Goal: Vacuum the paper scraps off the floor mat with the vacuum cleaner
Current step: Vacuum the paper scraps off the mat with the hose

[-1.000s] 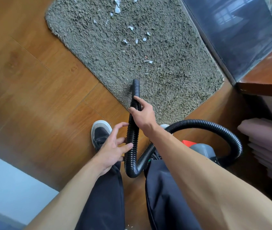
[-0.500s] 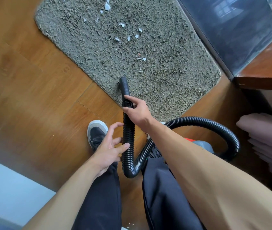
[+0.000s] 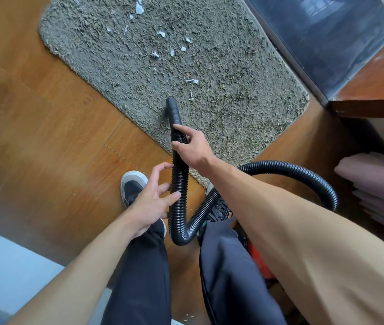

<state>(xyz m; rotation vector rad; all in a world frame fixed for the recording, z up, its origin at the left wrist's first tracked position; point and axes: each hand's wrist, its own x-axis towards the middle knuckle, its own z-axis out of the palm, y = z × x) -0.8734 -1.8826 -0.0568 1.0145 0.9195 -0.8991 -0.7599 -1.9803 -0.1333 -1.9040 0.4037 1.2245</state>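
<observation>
The mat (image 3: 245,102), a shaggy grey-green one, lies on a wooden floor (image 3: 45,137), and the paper scraps (image 3: 192,81) are scattered over its middle and far part, the closest of them just past the tip of the nozzle (image 3: 172,111). That smooth black nozzle points down onto the mat close to its near edge. The right hand (image 3: 193,148) grasps the ribbed black hose (image 3: 179,184) just behind the nozzle, fingers curled round it and the forefinger laid along the top. The left hand (image 3: 153,202) sits lower on the same stretch of hose with its fingers spread and only lightly bent; the thumb tip and fingertips touch the hose's left side without wrapping round it. Below the hands the hose drops between the person's legs, turns in a tight U, climbs behind the right forearm and swings in a wide arc off to the right. Of the vacuum cleaner (image 3: 256,259) itself only a patch of red shows behind the right leg (the rest is hidden by the leg and arm). The person wears dark trousers (image 3: 144,277), and a black shoe (image 3: 132,188) with a white toe stands on the floor just left of the hose. Along the mat's right side runs a dark glass panel (image 3: 315,31), with a brown wooden ledge (image 3: 374,90) beside it and a stack (image 3: 378,184) of folded pinkish material under the ledge.
</observation>
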